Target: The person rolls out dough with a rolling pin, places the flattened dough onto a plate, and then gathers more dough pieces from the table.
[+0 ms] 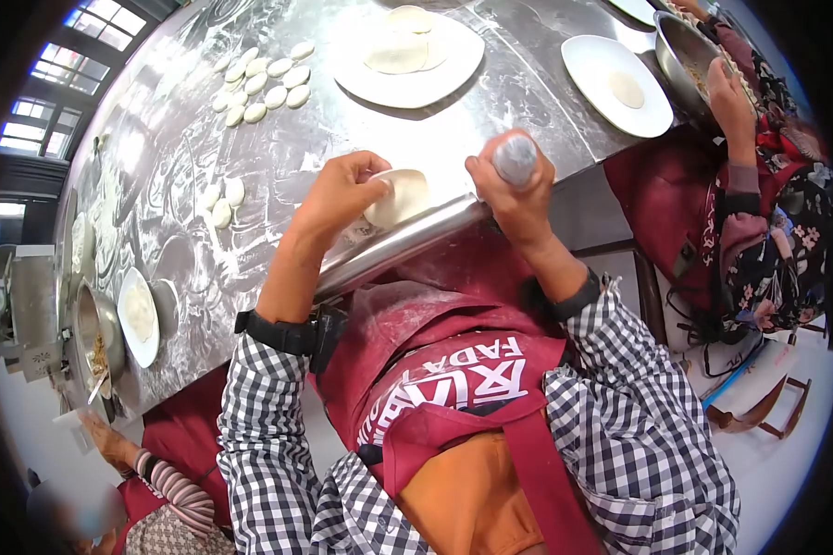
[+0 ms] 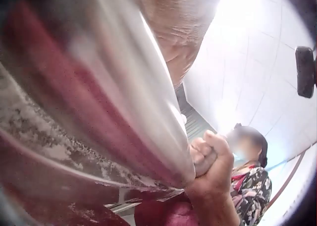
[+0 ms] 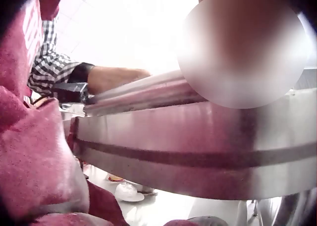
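Observation:
At the steel table's near edge, my left hand [image 1: 341, 192] pinches the left rim of a thin round dough sheet [image 1: 404, 198], thumb on top. Just right of the dough, my right hand [image 1: 518, 190] is curled round a rolling pin [image 1: 515, 158], whose pale rounded end points up at the head camera. The pin does not appear to touch the dough. In the left wrist view, part of my left hand [image 2: 176, 32] fills the top, with my curled right hand [image 2: 214, 161] beyond the table edge. A blurred patch hides much of the right wrist view.
Small dough pieces [image 1: 275, 96] lie at the back left, several more [image 1: 221, 215] nearer. Dough sheets lie on a large plate [image 1: 361, 85]; another plate [image 1: 652, 120] is at the right. Metal bowls stand at both sides, beside other people. The table's rounded edge [image 1: 416, 233] borders my apron.

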Available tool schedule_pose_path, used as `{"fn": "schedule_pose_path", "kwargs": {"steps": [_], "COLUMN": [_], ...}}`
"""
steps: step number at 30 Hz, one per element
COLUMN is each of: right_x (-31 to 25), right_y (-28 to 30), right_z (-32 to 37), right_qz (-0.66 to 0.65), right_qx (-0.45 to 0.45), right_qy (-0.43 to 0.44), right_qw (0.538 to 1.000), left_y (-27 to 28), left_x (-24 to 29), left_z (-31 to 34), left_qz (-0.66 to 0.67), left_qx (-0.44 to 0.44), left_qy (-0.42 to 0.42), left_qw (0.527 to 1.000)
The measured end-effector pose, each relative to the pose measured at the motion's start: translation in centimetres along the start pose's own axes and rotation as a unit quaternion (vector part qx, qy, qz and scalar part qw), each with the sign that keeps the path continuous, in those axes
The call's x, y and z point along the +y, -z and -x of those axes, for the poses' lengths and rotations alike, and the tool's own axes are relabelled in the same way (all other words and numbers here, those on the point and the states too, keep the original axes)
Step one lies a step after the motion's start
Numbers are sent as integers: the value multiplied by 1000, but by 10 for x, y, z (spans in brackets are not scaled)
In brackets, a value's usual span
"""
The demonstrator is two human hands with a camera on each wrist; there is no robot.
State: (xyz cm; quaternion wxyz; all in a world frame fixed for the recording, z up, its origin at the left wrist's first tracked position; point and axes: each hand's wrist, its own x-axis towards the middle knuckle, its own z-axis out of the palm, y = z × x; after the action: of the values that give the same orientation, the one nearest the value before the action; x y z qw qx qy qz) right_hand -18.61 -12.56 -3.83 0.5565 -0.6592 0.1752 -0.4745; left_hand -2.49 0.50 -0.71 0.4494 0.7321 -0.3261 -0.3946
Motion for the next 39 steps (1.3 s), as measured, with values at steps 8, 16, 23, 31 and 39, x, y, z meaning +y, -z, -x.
{"fn": "schedule_pose_path", "kwargs": {"steps": [8,16,23,31,39], "right_x": [30,-8,-9,0,2], "right_y": [-49,8,0,-1,-7], "right_z": [-58,0,-11,-13,-18], "right_qz": [28,76,45,34,19], "right_qx": [17,-29,-30,-28,-15], "right_qy": [84,47,10,14,-3], "right_qw": [996,996,998,999,1000], "left_y": [-8,10,68,172,62], "left_x": [-1,18,57,-37,2], "left_z": [-13,-14,-42,14,4], "left_qz": [-115,-243,82,-453,-451], "left_qx": [71,-45,119,233,107], "left_qy": [-104,-50,-87,89,-31], "left_qw": [985,968,986,856,886]}}
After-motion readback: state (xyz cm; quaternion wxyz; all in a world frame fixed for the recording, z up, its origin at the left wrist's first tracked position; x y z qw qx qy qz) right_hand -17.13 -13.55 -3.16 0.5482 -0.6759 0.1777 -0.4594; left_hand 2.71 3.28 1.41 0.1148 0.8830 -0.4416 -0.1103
